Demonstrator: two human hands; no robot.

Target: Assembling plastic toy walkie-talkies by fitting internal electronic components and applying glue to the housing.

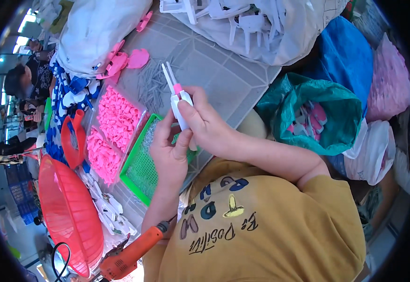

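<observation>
Over the table, both my hands are closed on a small white plastic piece [182,110] with a pink collar and two thin, pale prongs pointing away from me. My right hand [212,124] pinches its body from the right, thumb on top. My left hand [170,148] grips its lower end, where the fingers partly hide it. Just beyond lies a loose pile of thin grey pins [151,87]. A green basket [141,176] holding many small shiny pieces sits beneath my left hand. Left of it, a clear tray [146,117] holds small pink parts [116,115].
An orange power screwdriver [132,254] lies by my left forearm. A red basket [69,216] and a red ring-shaped part [73,138] are at left. White bags [101,33] and white plastic parts [254,26] are at the far side. A teal bag [329,96] of pink and white pieces stands right.
</observation>
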